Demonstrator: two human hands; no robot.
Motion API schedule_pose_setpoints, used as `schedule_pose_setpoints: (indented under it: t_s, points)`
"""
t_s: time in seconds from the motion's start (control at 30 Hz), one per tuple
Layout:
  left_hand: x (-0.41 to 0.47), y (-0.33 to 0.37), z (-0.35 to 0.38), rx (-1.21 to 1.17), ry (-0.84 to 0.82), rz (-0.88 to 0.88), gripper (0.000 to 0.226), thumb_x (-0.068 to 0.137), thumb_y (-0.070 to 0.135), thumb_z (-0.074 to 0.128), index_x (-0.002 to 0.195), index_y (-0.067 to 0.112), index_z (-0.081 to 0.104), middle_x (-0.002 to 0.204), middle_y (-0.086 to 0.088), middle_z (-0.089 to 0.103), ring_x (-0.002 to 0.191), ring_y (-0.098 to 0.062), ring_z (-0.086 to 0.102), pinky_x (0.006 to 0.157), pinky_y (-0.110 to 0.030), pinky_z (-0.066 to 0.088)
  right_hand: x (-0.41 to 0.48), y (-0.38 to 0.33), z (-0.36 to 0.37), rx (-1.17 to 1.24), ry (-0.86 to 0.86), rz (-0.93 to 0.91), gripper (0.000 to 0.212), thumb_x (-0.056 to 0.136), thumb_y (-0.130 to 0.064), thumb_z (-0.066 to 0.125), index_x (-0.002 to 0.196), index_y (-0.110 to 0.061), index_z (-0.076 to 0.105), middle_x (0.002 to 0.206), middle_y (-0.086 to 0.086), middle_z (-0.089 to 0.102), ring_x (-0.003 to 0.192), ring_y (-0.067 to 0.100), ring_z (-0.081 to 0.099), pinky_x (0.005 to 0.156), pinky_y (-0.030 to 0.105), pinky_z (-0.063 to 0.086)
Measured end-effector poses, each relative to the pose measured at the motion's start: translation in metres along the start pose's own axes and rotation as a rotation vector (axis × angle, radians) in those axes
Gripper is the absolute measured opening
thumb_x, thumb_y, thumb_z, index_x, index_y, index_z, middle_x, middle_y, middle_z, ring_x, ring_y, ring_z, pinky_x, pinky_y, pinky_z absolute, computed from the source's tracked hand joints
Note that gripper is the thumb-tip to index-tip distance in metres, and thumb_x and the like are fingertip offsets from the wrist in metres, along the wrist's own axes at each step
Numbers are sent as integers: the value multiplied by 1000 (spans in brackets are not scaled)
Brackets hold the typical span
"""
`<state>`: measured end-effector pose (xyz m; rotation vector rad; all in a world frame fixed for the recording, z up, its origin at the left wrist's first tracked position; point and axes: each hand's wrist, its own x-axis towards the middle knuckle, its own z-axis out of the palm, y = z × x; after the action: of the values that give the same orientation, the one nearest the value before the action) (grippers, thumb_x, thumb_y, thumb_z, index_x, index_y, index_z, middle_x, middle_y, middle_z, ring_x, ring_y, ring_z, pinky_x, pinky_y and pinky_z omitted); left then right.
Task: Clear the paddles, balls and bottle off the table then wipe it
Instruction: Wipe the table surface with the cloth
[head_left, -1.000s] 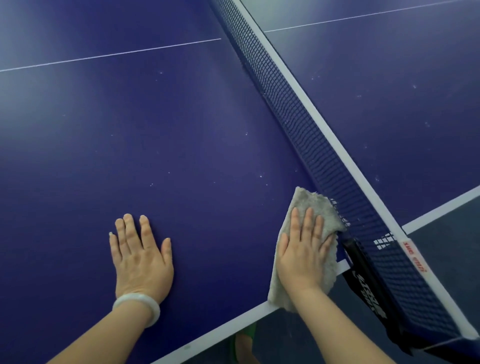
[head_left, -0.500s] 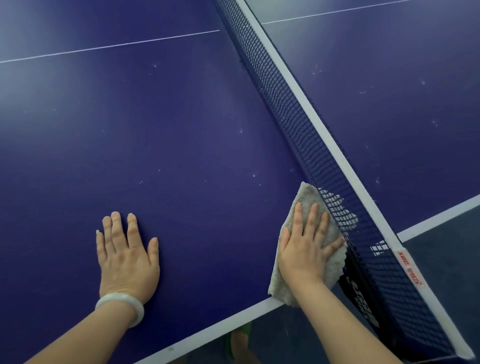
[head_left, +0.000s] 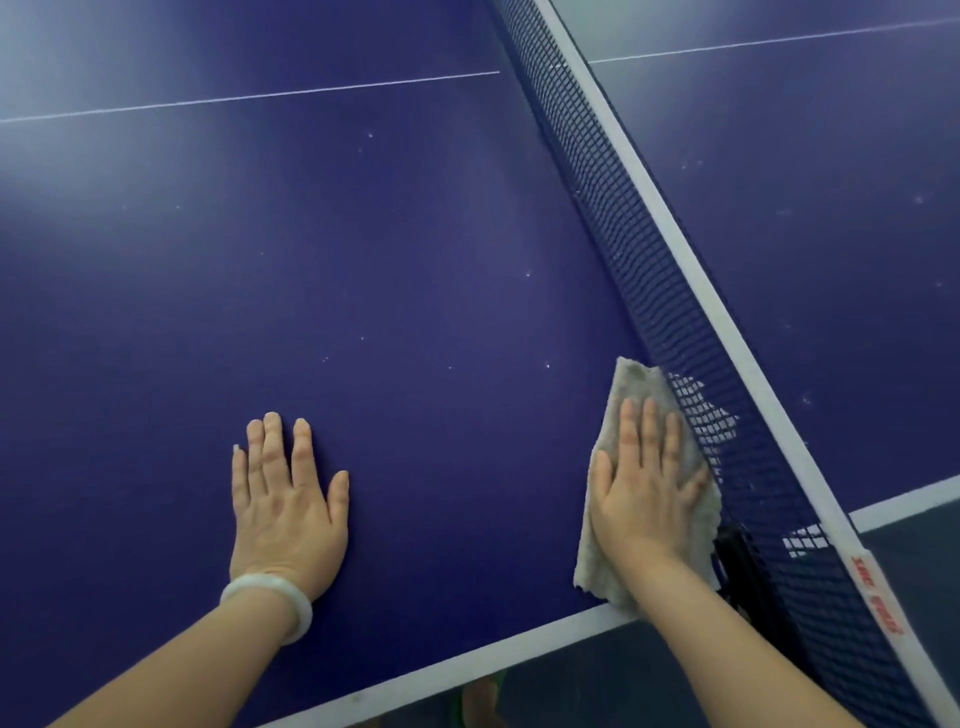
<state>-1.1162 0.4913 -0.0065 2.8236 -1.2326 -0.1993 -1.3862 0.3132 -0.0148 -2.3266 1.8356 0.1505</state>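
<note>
A dark blue table-tennis table (head_left: 415, 260) fills the view, with small white specks scattered on it. My right hand (head_left: 647, 488) lies flat with straight fingers on a grey cloth (head_left: 631, 384), pressing it onto the table right beside the net, near the table's side edge. Part of the cloth shows through the net mesh. My left hand (head_left: 285, 499) rests flat on the bare table surface to the left, a white bangle on its wrist. No paddles, balls or bottle are in view.
The dark net (head_left: 649, 260) with its white top band runs diagonally from top centre to bottom right. Its black clamp (head_left: 737, 561) grips the table's white side edge (head_left: 467, 660). Beyond the edge lies grey floor (head_left: 597, 691).
My right hand has slid the cloth a little away from me along the net. The left hand stays flat on the table.
</note>
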Motion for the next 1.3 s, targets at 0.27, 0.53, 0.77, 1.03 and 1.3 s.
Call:
schedule_pose_setpoints:
  t_s: [0.27, 0.53, 0.77, 1.03, 1.3]
  points:
    - [0, 0, 1, 7, 0, -2, 69, 100, 47, 15, 154, 6, 19, 163, -16, 4, 151, -26, -6, 123, -45, -2, 42, -69, -6, -9, 3, -202, 62, 100, -43, 5, 155, -21, -13, 163, 3, -18, 149, 25, -19, 119, 57, -7]
    - [1, 0, 0, 4, -8, 9, 78, 93, 53, 9, 154, 5, 21, 163, -17, 6, 151, -26, -5, 123, -44, -3, 40, -11, -8, -59, 5, -345, 64, 98, -44, 12, 157, -27, -4, 165, -5, -9, 150, 14, -16, 122, 51, -3]
    - [1, 0, 1, 21, -17, 4, 78, 93, 53, 8, 154, 6, 21, 163, -17, 6, 151, -27, -4, 123, -47, 2, 110, -79, -21, 53, 18, -187, 62, 101, -39, 13, 156, -18, -8, 164, 3, -12, 151, 20, -14, 123, 48, -4]
    - [1, -1, 1, 34, -25, 0, 75, 95, 51, 10, 153, 6, 23, 162, -18, 9, 151, -28, 0, 122, -49, 7, 128, -59, -22, -5, 51, -224, 63, 100, -42, 14, 157, -20, -4, 165, 1, -7, 151, 17, -8, 120, 42, -5]
    - [2, -2, 4, 34, -29, -3, 74, 95, 51, 8, 154, 8, 20, 163, -16, 8, 151, -28, -1, 123, -49, 9, 167, -151, -26, 0, 3, -415, 60, 102, -38, 14, 158, -21, 0, 165, -2, -6, 151, 17, -10, 119, 42, -12]
